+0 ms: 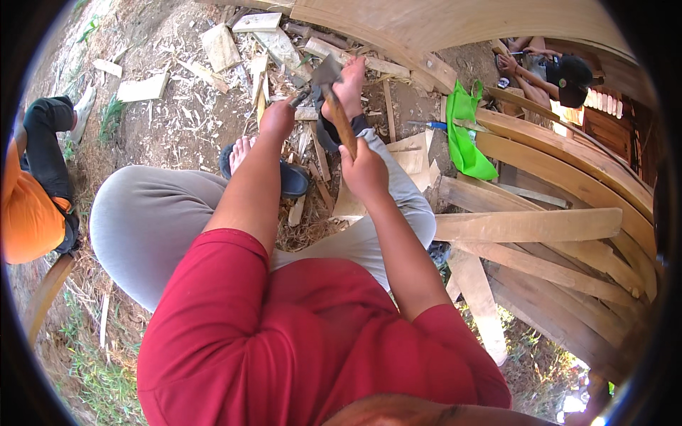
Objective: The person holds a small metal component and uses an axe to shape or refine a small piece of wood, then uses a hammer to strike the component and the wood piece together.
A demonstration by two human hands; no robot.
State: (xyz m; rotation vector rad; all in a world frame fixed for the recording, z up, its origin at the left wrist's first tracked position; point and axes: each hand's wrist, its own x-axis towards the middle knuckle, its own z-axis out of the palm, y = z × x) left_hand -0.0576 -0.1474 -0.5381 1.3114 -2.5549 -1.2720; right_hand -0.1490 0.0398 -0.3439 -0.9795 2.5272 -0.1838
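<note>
My right hand (pixel 365 170) is closed round the wooden handle of a hammer (pixel 341 121). The hammer's grey metal head is raised toward the far side, overlapping my bare foot (pixel 349 86) in the picture. My left hand (pixel 276 118) is stretched forward and closed on a short dark chisel-like tool (pixel 302 95), whose far end lies close to the hammer head. Under the left hand's tool a pale wood strip (pixel 307 113) shows in part. The left hand's fingers are mostly hidden by its back.
Wood offcuts (pixel 220 48) and shavings litter the ground ahead. Long curved planks (pixel 526 226) are stacked at the right, near a bright green bag (pixel 465 135). A dark sandal (pixel 293 179) lies below my left forearm. Other people sit at far left (pixel 32 206) and upper right (pixel 543 71).
</note>
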